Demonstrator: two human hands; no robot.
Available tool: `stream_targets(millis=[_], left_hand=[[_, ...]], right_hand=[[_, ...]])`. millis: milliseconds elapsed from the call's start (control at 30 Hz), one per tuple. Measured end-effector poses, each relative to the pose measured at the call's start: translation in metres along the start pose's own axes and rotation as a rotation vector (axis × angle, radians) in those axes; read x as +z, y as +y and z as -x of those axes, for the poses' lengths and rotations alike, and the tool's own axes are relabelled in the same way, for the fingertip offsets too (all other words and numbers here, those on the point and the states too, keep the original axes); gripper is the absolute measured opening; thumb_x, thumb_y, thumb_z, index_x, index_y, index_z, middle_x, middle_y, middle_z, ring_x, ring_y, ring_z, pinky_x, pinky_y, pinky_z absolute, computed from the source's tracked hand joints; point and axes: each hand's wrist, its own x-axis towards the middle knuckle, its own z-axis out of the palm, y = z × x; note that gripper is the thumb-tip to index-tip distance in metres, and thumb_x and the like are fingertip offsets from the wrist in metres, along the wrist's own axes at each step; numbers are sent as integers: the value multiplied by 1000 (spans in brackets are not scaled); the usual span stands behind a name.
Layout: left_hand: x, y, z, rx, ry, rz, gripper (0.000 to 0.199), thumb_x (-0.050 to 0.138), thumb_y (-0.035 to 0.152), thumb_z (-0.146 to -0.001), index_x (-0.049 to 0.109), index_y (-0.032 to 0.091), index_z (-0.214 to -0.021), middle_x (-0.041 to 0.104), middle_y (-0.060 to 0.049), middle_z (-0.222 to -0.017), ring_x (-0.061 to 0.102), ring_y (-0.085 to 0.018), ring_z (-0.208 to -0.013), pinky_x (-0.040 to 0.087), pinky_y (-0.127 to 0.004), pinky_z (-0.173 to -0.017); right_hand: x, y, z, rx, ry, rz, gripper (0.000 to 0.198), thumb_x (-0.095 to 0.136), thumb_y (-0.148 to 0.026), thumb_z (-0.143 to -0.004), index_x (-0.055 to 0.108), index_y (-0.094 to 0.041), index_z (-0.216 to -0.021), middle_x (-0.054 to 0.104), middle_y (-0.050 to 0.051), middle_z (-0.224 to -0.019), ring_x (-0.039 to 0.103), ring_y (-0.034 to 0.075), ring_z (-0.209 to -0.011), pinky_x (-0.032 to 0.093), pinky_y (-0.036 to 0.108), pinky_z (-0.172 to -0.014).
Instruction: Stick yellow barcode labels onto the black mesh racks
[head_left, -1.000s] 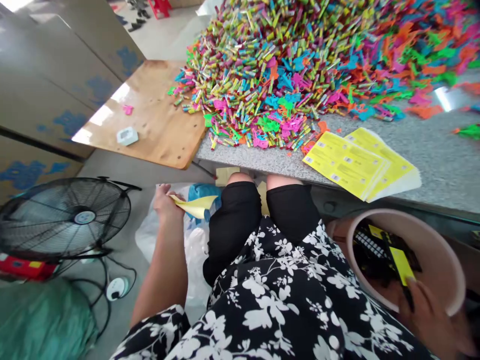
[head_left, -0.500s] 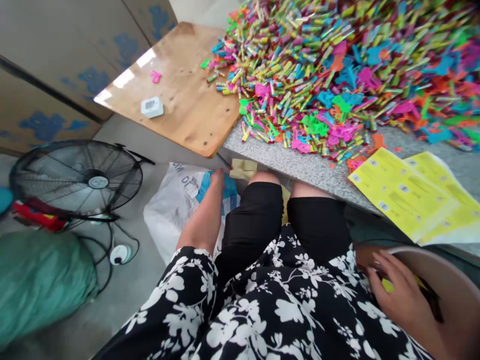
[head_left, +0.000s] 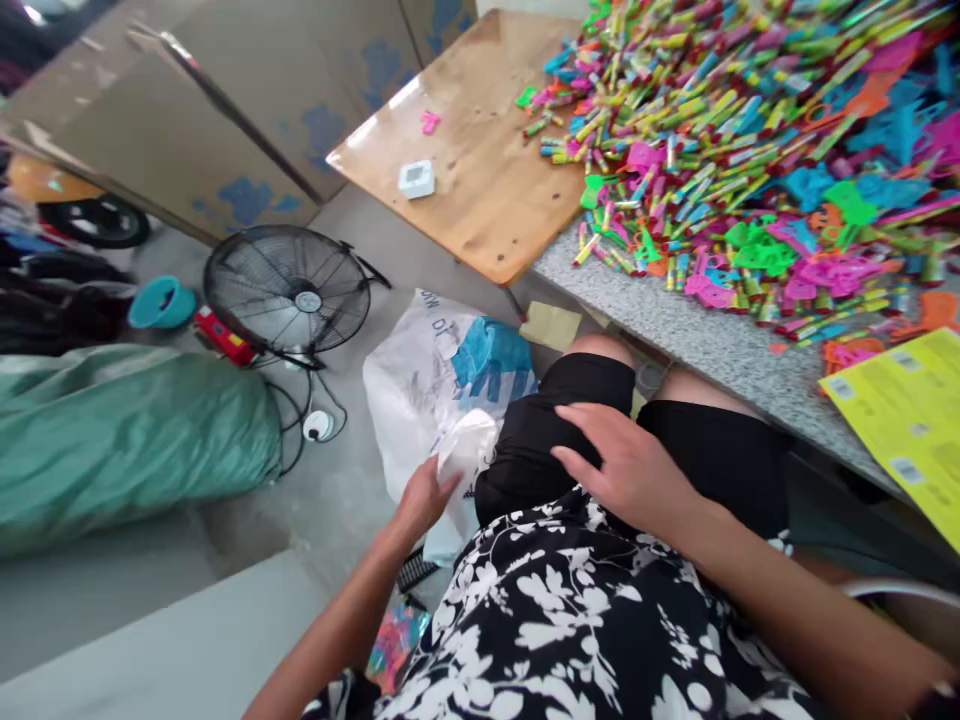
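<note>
My left hand pinches a thin, translucent plastic bag beside my left thigh. My right hand hovers over my lap with thumb and fingers apart, and it holds nothing. Below and past the bag stands a big white woven sack with blue print and a blue patch. On the speckled stone tabletop lies a heap of small bright tubes mixed with plastic toy pieces in green, pink, blue and orange.
A wooden board carries a small white device. Yellow printed sheets lie at the right table edge. On the floor at left are a black fan, a green sack and a teal bucket. A bin rim shows at lower right.
My left hand has drawn back from the white sack and now has the plastic bag. My right hand has left the bin and come over my lap. The view has swung left.
</note>
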Motion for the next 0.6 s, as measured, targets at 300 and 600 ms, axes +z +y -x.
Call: stream_targets(millis=[300, 600], left_hand=[[-114, 50, 30, 111, 544, 7, 30, 53, 38, -97, 74, 22, -110, 77, -3, -100, 69, -23, -94, 56, -33, -88], [-45, 46, 84, 802, 174, -50, 18, 64, 36, -97, 74, 29, -110, 76, -7, -111, 70, -25, -107, 59, -45, -101]], right_hand=[[115, -58, -119, 28, -496, 109, 62, 68, -40, -97, 56, -12, -151, 66, 22, -146, 66, 36, -130, 53, 43, -106], [38, -66, -183, 4, -106, -109, 30, 53, -17, -93, 77, -15, -110, 81, 7, -106, 72, 21, -99, 52, 29, -83]])
